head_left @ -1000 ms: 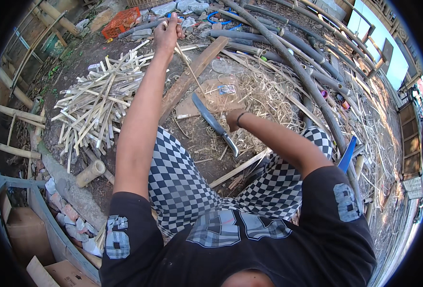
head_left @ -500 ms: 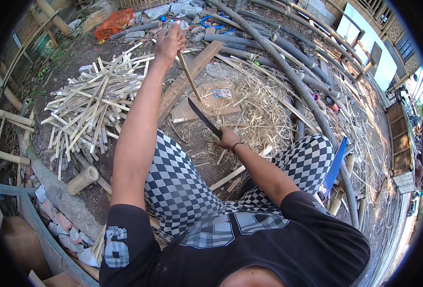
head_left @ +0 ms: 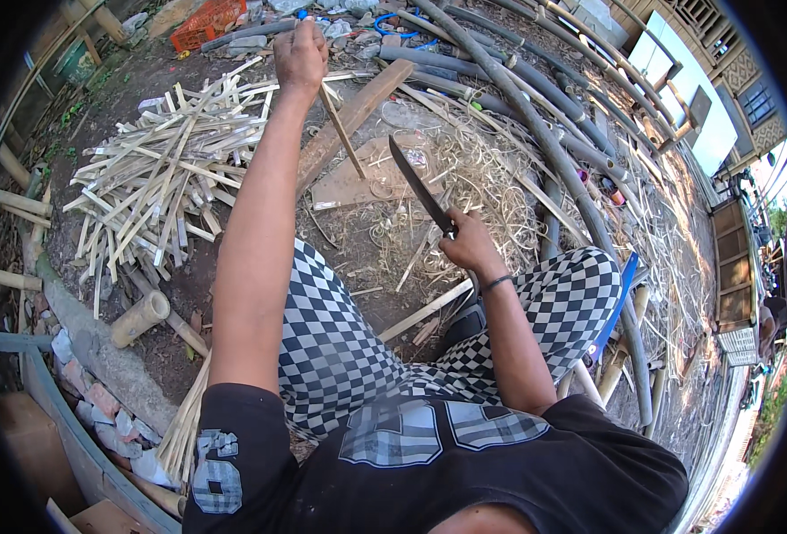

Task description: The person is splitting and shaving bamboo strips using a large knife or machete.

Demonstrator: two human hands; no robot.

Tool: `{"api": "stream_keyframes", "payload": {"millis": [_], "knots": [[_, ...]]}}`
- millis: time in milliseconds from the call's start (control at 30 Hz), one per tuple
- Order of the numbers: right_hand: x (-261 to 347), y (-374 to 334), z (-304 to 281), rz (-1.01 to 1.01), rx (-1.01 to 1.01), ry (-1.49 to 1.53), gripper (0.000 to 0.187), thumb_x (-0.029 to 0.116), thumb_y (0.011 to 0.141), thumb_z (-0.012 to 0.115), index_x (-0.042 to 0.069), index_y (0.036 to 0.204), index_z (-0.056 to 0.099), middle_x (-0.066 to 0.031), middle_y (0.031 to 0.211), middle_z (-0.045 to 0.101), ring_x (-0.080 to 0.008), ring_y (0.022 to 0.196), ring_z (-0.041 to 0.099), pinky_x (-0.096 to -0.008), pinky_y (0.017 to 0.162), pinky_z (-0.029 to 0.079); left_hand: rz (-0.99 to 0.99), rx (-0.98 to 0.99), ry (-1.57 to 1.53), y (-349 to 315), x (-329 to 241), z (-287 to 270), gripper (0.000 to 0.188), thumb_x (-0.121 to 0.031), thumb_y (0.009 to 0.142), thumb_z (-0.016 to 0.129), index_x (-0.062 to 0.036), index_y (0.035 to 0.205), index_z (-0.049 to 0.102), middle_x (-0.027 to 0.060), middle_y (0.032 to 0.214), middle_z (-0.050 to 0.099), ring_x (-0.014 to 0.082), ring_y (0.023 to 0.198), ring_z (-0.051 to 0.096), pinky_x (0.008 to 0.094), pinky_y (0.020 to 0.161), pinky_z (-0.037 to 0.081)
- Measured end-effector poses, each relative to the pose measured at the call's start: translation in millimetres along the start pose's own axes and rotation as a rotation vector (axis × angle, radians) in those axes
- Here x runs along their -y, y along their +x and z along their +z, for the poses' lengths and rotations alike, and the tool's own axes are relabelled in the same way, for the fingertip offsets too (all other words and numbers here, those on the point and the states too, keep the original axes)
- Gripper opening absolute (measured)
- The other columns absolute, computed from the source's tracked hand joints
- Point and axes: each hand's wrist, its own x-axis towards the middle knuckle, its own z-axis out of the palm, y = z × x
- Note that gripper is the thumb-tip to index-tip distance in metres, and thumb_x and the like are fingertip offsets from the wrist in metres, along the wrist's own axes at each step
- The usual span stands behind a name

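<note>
My left hand (head_left: 301, 53) is stretched out far ahead and grips the top of a thin bamboo stick (head_left: 343, 133). The stick slants down to a flat wooden chopping board (head_left: 349, 182) on the ground. My right hand (head_left: 467, 242) holds a long dark knife (head_left: 418, 185) by its handle, blade pointing up and away, just right of the stick and apart from it. A heap of pale bamboo shavings (head_left: 491, 191) lies around the board. My legs in checkered trousers (head_left: 340, 329) are bent on either side.
A pile of split bamboo strips (head_left: 166, 182) lies at the left. A wooden plank (head_left: 358, 111) runs past the board. Long bamboo poles (head_left: 536, 116) curve along the right. A short bamboo segment (head_left: 140, 318) and bricks (head_left: 100, 409) sit lower left. An orange crate (head_left: 208, 20) stands far back.
My right hand has lifted the knife from low by the ground up toward the stick. My left hand stays on the top of the stick.
</note>
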Motion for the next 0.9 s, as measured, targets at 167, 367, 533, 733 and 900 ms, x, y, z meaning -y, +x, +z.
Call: {"api": "stream_keyframes", "payload": {"millis": [167,367,533,733,900], "knots": [[51.9,31.4,25.7,0.155,0.154,0.728,0.047,0.012,0.082,0.070,0.005,0.125,0.051,-0.0146,0.079,0.063,-0.0212,0.057,0.066,-0.0340,0.048,0.053,0.136,-0.016,-0.013,-9.4,8.9,-0.3,0.046,-0.037,0.098,0.045,-0.0152,0.060,0.031,-0.0025,0.048,0.029,0.0097,0.040,0.025,0.0285,0.039,0.019],[133.7,60.9,25.6,-0.025,-0.101,0.695,0.041,0.025,0.086,0.071,0.000,0.114,0.055,-0.0179,0.074,0.063,-0.0344,0.071,0.066,-0.0429,0.067,0.052,0.171,-0.057,0.011,-30.3,-2.3,-26.2,0.045,-0.033,0.099,0.039,-0.0142,0.059,0.028,-0.0011,0.049,0.027,0.0103,0.040,0.021,0.0290,0.039,0.017],[117.2,85.7,114.7,0.114,-0.061,0.631,0.025,0.023,0.089,0.056,-0.001,0.098,0.056,-0.0287,0.080,0.065,-0.0467,0.079,0.065,-0.0539,0.077,0.049,0.121,-0.094,-0.062,-33.4,-8.2,-32.5,0.045,-0.034,0.098,0.039,-0.0140,0.059,0.027,0.0000,0.048,0.025,0.0114,0.041,0.018,0.0298,0.040,0.015],[125.7,113.3,98.8,0.081,0.044,0.594,0.029,0.021,0.087,0.054,-0.003,0.102,0.059,-0.0308,0.081,0.065,-0.0489,0.084,0.063,-0.0554,0.080,0.050,0.087,-0.142,-0.049,-27.2,-11.6,-52.9,0.046,-0.035,0.096,0.040,-0.0148,0.057,0.026,-0.0007,0.048,0.024,0.0116,0.040,0.017,0.0297,0.039,0.014],[120.4,111.3,131.9,0.055,-0.094,0.592,0.026,0.021,0.087,0.054,-0.001,0.100,0.060,-0.0296,0.079,0.065,-0.0480,0.079,0.064,-0.0555,0.074,0.050,0.102,-0.157,-0.042,-19.8,-16.9,-42.6,0.046,-0.033,0.096,0.040,-0.0147,0.056,0.025,-0.0005,0.048,0.024,0.0112,0.041,0.017,0.0298,0.039,0.014]]}}
